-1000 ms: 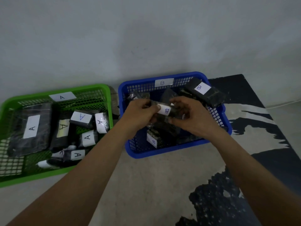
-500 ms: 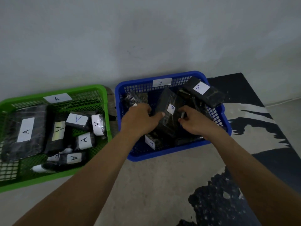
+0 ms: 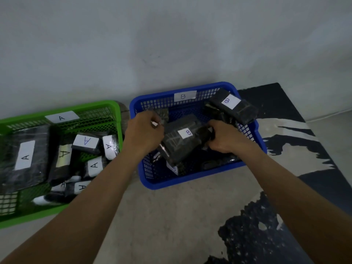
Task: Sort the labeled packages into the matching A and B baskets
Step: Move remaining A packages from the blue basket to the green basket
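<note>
The blue basket (image 3: 171, 182) carries a B tag on its far wall. Inside it a dark wrapped package marked B (image 3: 177, 145) lies tilted on other dark packages. My right hand (image 3: 226, 139) grips that package's right end with curled fingers. My left hand (image 3: 143, 134) sits at the package's upper left corner, fingers curled and pinching a small package with a white label (image 3: 155, 123). A second B package (image 3: 233, 108) leans on the basket's back right rim. The green basket (image 3: 112, 105), tagged A, holds several dark packages marked A (image 3: 28, 155).
Both baskets stand on a pale floor against a grey wall. A dark patterned mat (image 3: 314, 178) lies to the right of the blue basket and reaches toward me. A narrow gap separates the two baskets.
The B package was held up in both hands and now lies down in the blue basket. My left hand has shifted to the small package at the back left; my right hand stays on the right end.
</note>
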